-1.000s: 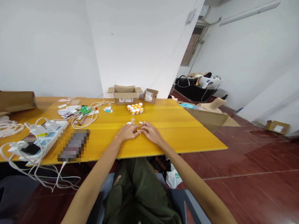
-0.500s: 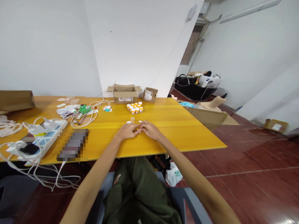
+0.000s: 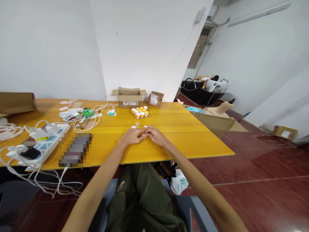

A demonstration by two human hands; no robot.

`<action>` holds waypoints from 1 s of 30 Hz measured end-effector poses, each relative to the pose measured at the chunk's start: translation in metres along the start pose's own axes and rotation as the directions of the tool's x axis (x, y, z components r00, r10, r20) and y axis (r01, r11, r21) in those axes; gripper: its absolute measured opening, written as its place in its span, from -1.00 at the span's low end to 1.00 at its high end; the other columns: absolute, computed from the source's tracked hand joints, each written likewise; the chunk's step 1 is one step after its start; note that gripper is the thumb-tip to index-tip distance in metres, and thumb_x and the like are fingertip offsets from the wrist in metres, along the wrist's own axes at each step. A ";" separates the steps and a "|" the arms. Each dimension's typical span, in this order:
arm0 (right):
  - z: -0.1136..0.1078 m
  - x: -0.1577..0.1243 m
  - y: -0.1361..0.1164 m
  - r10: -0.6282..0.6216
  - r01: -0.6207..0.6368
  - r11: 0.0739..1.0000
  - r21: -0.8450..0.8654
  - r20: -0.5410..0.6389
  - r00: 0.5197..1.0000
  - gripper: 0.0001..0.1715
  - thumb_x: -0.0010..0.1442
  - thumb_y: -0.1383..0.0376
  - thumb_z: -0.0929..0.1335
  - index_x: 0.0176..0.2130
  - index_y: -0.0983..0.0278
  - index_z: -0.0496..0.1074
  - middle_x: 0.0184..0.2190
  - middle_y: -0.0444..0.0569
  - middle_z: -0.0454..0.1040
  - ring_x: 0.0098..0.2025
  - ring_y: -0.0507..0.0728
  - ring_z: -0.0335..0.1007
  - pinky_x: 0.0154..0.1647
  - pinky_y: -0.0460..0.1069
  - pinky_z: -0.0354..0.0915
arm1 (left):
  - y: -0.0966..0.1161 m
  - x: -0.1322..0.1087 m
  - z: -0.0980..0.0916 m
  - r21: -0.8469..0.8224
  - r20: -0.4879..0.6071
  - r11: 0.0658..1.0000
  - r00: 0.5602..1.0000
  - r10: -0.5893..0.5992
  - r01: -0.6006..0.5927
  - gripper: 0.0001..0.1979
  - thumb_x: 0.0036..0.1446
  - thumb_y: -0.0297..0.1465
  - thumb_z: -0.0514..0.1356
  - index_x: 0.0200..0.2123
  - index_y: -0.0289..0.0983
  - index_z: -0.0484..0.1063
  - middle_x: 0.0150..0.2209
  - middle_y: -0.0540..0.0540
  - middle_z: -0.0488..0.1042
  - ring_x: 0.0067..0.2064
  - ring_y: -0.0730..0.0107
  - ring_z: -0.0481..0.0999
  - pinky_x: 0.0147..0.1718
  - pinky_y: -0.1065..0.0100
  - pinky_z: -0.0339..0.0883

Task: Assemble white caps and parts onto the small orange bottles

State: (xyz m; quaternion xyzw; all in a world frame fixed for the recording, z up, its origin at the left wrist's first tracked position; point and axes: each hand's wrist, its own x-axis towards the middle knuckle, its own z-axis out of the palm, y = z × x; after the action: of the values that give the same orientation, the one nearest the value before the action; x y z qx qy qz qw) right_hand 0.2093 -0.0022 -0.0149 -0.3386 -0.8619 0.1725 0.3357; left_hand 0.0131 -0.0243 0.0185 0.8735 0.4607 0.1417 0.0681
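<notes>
While both grips are pinched shut, left hand [image 3: 131, 137] and right hand [image 3: 156, 137] meet fingertip to fingertip on a small orange piece [image 3: 144, 135], mid-tabletop [image 3: 193, 135]; its axis is too small to tell. Capped orange vials [image 3: 140, 112] cluster at 12 o'clock, apart. Open box [image 3: 129, 97] sits beyond them, contents hidden.

The label on the cardboard box [image 3: 129, 98] is unreadably small.

Orange white-capped vials [image 3: 140, 112], yellow table [image 3: 183, 129]
</notes>
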 end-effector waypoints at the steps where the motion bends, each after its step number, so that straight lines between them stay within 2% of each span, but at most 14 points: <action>1: 0.000 0.000 0.000 0.002 -0.002 1.000 0.004 -0.005 1.000 -0.81 0.24 0.46 0.33 -0.34 0.21 0.46 -0.23 -0.03 0.49 -0.16 0.14 0.43 -0.06 0.07 0.35 | 0.000 0.000 0.000 0.001 0.000 1.000 1.000 0.003 -0.003 -0.66 0.26 -0.15 0.09 -0.02 -0.13 0.52 -0.41 -0.06 0.56 -0.26 0.21 0.54 -0.23 0.32 0.33; 9: 0.002 -0.001 0.001 0.019 -0.019 1.000 0.023 -0.030 0.999 -0.79 0.22 0.48 0.32 -0.36 0.20 0.45 -0.25 -0.04 0.49 -0.15 0.16 0.43 -0.05 0.07 0.34 | 0.000 0.000 0.001 0.006 0.008 1.000 1.000 -0.018 0.018 -0.68 0.26 -0.17 0.12 -0.02 -0.14 0.52 -0.40 -0.05 0.56 -0.25 0.22 0.54 -0.21 0.33 0.32; 30: 0.004 -0.004 0.000 0.034 -0.029 0.997 0.070 -0.068 0.997 -0.82 0.22 0.46 0.33 -0.37 0.20 0.43 -0.27 -0.03 0.47 -0.15 0.15 0.42 -0.05 0.07 0.33 | 0.000 0.000 0.000 0.005 -0.011 1.000 1.000 0.016 -0.016 -0.67 0.28 -0.16 0.10 -0.02 -0.14 0.52 -0.40 -0.05 0.57 -0.27 0.23 0.55 -0.22 0.34 0.32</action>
State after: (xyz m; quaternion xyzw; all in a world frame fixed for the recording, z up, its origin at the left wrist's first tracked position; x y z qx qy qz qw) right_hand 0.2087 -0.0050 -0.0194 -0.3463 -0.8379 0.1955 0.3739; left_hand 0.0131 -0.0245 0.0189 0.8766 0.4542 0.1460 0.0624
